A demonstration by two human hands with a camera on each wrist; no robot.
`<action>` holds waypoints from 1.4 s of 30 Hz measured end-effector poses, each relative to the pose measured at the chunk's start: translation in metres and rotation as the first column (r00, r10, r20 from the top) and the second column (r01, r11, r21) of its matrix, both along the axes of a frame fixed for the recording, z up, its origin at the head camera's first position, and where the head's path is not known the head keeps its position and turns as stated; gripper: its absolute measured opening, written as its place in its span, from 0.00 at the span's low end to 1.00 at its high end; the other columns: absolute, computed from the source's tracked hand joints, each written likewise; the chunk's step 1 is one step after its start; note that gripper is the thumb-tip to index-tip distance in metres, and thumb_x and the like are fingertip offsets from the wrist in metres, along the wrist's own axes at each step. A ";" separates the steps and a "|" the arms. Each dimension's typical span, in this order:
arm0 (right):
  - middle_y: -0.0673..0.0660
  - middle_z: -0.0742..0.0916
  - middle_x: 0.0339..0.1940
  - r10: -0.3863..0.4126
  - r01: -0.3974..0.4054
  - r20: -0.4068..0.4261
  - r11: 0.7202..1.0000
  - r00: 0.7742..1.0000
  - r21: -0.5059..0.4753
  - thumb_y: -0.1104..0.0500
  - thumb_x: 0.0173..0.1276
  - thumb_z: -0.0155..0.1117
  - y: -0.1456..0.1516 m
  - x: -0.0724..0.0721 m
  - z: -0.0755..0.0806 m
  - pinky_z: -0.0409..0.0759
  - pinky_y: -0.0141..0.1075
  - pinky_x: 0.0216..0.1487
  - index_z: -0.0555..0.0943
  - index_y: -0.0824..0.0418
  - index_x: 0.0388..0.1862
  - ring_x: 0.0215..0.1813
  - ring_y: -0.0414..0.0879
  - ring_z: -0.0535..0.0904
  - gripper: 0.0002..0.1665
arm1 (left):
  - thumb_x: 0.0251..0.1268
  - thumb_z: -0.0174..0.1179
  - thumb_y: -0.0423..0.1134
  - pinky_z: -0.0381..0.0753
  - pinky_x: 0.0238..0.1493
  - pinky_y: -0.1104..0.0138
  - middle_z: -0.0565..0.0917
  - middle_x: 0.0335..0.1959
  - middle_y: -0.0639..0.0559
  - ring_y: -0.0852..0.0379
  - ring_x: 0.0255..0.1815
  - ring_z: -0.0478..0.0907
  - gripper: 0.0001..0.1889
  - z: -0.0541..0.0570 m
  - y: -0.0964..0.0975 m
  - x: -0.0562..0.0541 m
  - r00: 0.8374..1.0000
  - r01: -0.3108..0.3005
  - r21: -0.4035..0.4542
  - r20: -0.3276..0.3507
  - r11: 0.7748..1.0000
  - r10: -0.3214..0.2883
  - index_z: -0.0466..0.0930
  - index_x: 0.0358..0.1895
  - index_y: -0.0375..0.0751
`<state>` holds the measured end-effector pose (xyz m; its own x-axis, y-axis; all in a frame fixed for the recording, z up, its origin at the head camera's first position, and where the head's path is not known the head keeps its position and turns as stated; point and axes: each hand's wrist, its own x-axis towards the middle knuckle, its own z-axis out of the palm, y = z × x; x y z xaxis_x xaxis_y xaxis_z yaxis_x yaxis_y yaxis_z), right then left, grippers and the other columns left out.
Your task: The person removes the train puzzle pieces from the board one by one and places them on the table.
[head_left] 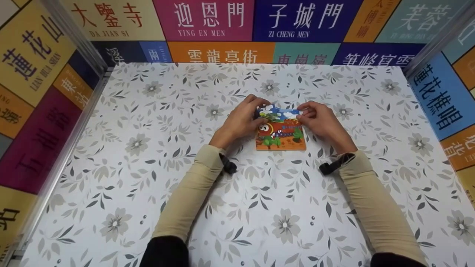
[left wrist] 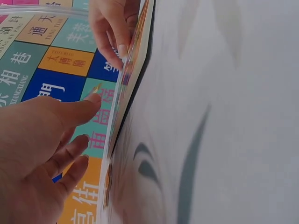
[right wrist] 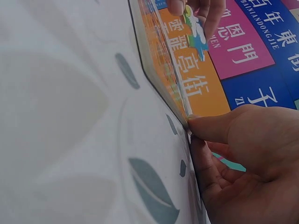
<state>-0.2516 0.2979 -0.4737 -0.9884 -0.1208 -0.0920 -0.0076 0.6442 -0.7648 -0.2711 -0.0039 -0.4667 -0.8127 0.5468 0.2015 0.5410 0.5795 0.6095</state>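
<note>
A square jigsaw puzzle [head_left: 282, 142] with a cartoon train, green bushes and a blue cloudy sky lies on the table. At its upper left, my left hand [head_left: 243, 115] pinches a loose puzzle piece [right wrist: 196, 35] between thumb and fingers. That piece, green, white and blue, is held tilted above the board in the right wrist view; only a sliver shows past the left thumb [left wrist: 95, 99]. My right hand [head_left: 317, 116] grips the puzzle's upper right corner, thumb tip [right wrist: 198, 126] at the board's edge and fingers curled beside it.
The table [head_left: 237, 207] wears a white cloth with grey flowers and leaves. Upright panels with coloured place-name blocks [head_left: 207, 18] border its back and both sides. Dark wrist cameras [head_left: 229, 167] sit on both cuffs.
</note>
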 end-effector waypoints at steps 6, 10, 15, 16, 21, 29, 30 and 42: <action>0.58 0.86 0.52 0.002 -0.002 -0.006 1.000 1.000 -0.004 0.55 0.82 0.67 -0.001 -0.001 -0.002 0.79 0.29 0.50 0.82 0.59 0.67 0.50 0.43 0.83 0.20 | 0.77 0.69 0.43 0.83 0.58 0.59 0.78 0.62 0.45 0.50 0.54 0.82 0.25 0.000 -0.017 -0.001 1.000 0.015 0.059 0.013 0.998 -0.016 0.77 0.74 0.49; 0.58 0.86 0.51 -0.004 0.004 -0.010 1.000 1.000 -0.002 0.55 0.81 0.67 -0.001 -0.001 -0.003 0.79 0.29 0.50 0.83 0.59 0.67 0.50 0.42 0.83 0.20 | 0.77 0.69 0.43 0.84 0.59 0.60 0.79 0.62 0.44 0.50 0.55 0.83 0.25 -0.001 -0.030 -0.001 1.000 0.023 0.083 0.009 0.996 -0.023 0.77 0.73 0.47; 0.58 0.87 0.52 -0.005 0.005 -0.010 1.000 1.000 -0.003 0.55 0.81 0.67 -0.001 -0.001 -0.003 0.79 0.29 0.52 0.82 0.59 0.68 0.51 0.44 0.83 0.20 | 0.76 0.70 0.39 0.83 0.61 0.59 0.80 0.66 0.44 0.48 0.57 0.83 0.25 -0.003 -0.045 -0.003 1.000 0.002 0.093 -0.011 0.996 -0.001 0.78 0.72 0.44; 0.59 0.87 0.52 -0.004 0.004 -0.010 1.000 1.000 -0.003 0.55 0.81 0.67 -0.002 -0.001 -0.003 0.79 0.29 0.52 0.82 0.59 0.68 0.52 0.44 0.83 0.20 | 0.75 0.70 0.38 0.83 0.61 0.59 0.80 0.66 0.44 0.47 0.57 0.83 0.25 -0.003 -0.048 -0.003 1.000 -0.002 0.093 -0.016 0.996 0.003 0.78 0.72 0.43; 0.59 0.87 0.53 -0.004 0.004 -0.004 1.000 1.000 -0.009 0.55 0.81 0.67 -0.001 -0.001 -0.003 0.79 0.30 0.52 0.82 0.59 0.68 0.52 0.44 0.83 0.21 | 0.74 0.71 0.38 0.82 0.61 0.57 0.81 0.65 0.43 0.46 0.57 0.83 0.26 -0.003 -0.062 -0.004 0.999 -0.032 0.088 -0.022 0.996 0.034 0.78 0.72 0.42; 0.61 0.88 0.53 0.021 -0.020 -0.029 0.999 0.999 0.026 0.53 0.82 0.67 -0.001 -0.001 -0.002 0.78 0.29 0.51 0.83 0.60 0.67 0.52 0.47 0.85 0.21 | 0.74 0.72 0.38 0.82 0.61 0.56 0.80 0.64 0.43 0.47 0.57 0.81 0.25 -0.002 -0.081 -0.003 0.996 -0.086 0.082 0.042 0.993 0.083 0.77 0.70 0.44; 0.62 0.88 0.53 0.027 -0.026 -0.035 0.999 0.999 0.036 0.53 0.82 0.67 -0.001 -0.001 -0.002 0.78 0.28 0.51 0.83 0.60 0.67 0.52 0.48 0.85 0.21 | 0.74 0.72 0.39 0.81 0.61 0.56 0.80 0.64 0.44 0.47 0.57 0.81 0.25 -0.002 -0.083 -0.003 0.995 -0.090 0.079 0.054 0.993 0.086 0.77 0.70 0.44; 0.62 0.88 0.54 0.008 -0.007 -0.011 1.000 1.000 0.023 0.53 0.82 0.67 -0.001 0.000 0.000 0.78 0.26 0.48 0.82 0.59 0.67 0.53 0.47 0.84 0.21 | 0.73 0.72 0.38 0.82 0.61 0.55 0.80 0.58 0.41 0.47 0.56 0.81 0.24 -0.006 -0.103 -0.009 0.986 -0.114 0.029 0.124 0.993 0.109 0.79 0.68 0.43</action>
